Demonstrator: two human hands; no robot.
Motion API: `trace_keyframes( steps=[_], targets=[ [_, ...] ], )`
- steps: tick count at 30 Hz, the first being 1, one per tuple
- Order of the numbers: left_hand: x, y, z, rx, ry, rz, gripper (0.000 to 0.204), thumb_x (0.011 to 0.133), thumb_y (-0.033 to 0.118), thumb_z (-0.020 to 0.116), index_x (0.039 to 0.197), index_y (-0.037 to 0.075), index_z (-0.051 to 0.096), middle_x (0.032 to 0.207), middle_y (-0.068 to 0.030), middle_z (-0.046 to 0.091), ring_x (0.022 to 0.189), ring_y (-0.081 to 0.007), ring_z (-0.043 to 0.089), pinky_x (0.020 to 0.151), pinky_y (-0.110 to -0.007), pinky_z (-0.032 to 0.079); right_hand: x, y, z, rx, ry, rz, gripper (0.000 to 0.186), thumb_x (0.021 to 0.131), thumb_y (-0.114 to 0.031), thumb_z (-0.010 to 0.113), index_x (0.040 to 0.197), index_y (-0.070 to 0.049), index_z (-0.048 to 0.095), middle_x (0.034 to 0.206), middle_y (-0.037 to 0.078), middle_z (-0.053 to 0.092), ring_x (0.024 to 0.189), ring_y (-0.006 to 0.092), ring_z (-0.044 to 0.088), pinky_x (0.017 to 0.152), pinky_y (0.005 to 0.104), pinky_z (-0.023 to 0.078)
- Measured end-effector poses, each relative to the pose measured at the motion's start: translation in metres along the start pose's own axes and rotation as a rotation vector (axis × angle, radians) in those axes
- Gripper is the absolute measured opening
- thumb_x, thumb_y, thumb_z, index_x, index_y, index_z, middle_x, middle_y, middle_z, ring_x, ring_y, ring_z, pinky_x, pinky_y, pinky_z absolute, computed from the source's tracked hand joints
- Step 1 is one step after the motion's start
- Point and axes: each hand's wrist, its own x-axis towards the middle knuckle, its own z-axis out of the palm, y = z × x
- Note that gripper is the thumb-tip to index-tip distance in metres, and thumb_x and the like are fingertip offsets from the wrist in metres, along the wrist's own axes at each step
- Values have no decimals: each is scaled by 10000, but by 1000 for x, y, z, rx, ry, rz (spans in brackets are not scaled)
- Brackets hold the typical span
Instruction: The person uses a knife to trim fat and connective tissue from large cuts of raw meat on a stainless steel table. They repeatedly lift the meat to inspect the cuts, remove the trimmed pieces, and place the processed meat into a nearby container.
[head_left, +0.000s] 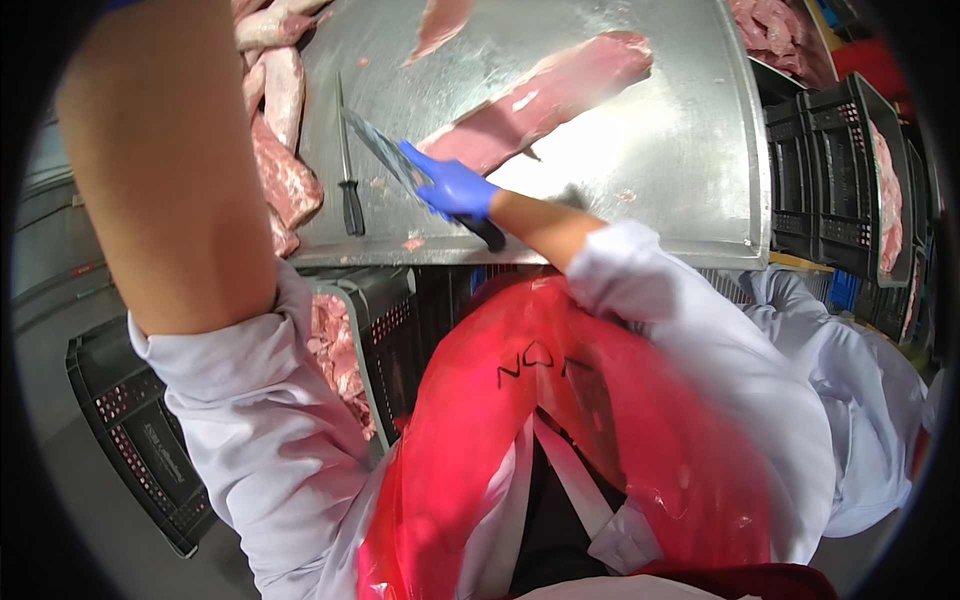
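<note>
A broad-bladed steel cleaver with a black handle [400, 165] is lying angled across the near part of the steel table [660, 130], its blade just beside a long pink strip of raw meat [540, 100]. The right hand in a blue glove [452, 187] is gripping its handle, fingers closed tight. The left hand is reaching out of view, so its state cannot be seen. A narrow black-handled knife [347, 180] is lying nearby.

Meat strip [540, 100] on table [680, 150]; sharpening steel [347, 160] left.

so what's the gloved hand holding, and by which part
The right hand grips a knife by its dark handle, blade toward the long meat strip. The left hand is out of view.
</note>
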Motion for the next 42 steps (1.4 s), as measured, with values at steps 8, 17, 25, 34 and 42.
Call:
trace_keyframes(
  steps=[8,17,25,34,42],
  targets=[
    [-49,-16,12,57,24,164,93,919,107,670,947,36,618,835,-54,627,714,-147,585,660,-267,482,-221,128,-160,307,850,221,499,960,-131,628,1412,-83,421,830,39,630,627,111,595,519,273,513],
    [-267,-181,41,837,-550,-592,386,829,292,721,1067,-2,641,1069,-225,653,1024,-415,628,918,-478,486,-338,125,-266,187,1202,67,459,964,-47,605,1388,-59,429,851,53,641,598,93,604,459,225,460],
    [-203,-297,299,922,-484,-517,376,827,267,687,1080,-9,648,1104,-207,621,1083,-373,554,913,-501,442,-286,106,-267,135,1030,151,498,974,-75,591,1434,-4,413,946,48,629,659,75,580,546,224,467],
    [-226,-275,298,899,-615,-22,209,800,16,561,1004,-25,548,938,-180,570,845,-362,584,723,-441,485,-310,128,-281,125,1090,188,503,958,-79,608,1424,-33,426,862,40,627,585,91,563,483,248,449],
    [-294,-240,168,739,-643,-207,530,782,220,747,1266,95,569,1330,-154,525,1233,-378,490,1039,-497,380,-243,90,-303,-72,717,112,538,948,-179,634,1441,-94,435,884,77,659,708,125,610,618,295,511]
  ],
)
